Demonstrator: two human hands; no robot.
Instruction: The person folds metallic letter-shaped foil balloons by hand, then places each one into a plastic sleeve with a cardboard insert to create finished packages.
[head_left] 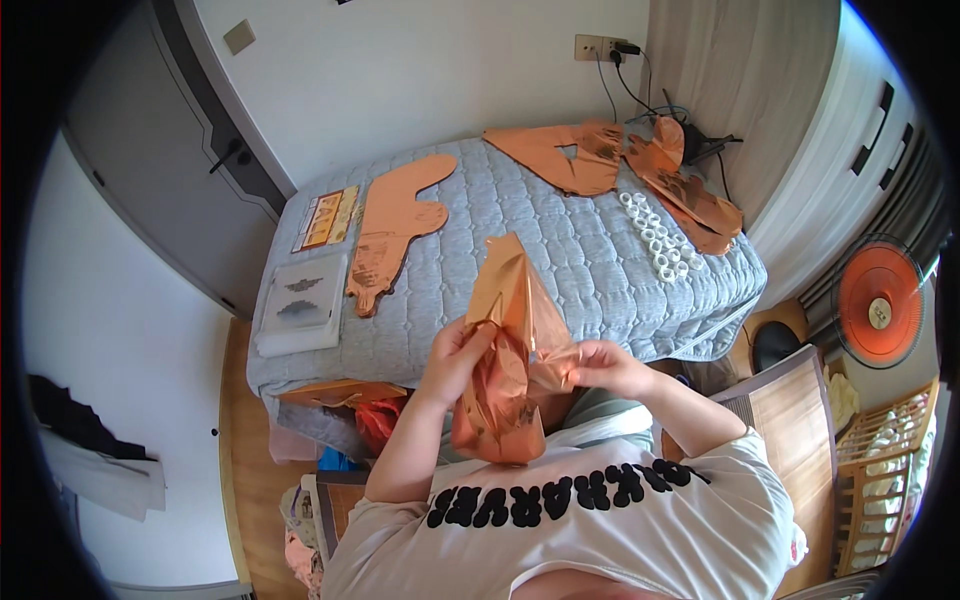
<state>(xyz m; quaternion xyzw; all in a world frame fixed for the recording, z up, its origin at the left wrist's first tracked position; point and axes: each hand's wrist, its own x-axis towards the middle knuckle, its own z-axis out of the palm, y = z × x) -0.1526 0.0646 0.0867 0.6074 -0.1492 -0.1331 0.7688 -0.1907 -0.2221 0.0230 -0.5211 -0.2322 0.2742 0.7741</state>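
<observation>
A crumpled copper-coloured foil balloon (512, 300) is held up in front of my chest, its upper end pointing toward the bed. My left hand (458, 360) grips its left side, thumb pressed on the foil. On its right side, my right hand (608, 368) pinches a fold between thumb and fingers. The balloon's lower part hangs down against my shirt, wrinkled and mostly flat. Farther off, a flat copper foil balloon (395, 215) lies on the bed, left of the middle. Another with a triangular hole (560, 160) lies at the back, beside a folded, overlapping foil piece (690, 195).
A quilted grey bed (480, 205) stands before me. On it are small white rings (655, 238), a clear plastic case (303, 300) and a printed card pack (328, 218). Black cables (715, 145) lie at the back right. An orange fan (878, 305) stands right; a door (180, 150) is left.
</observation>
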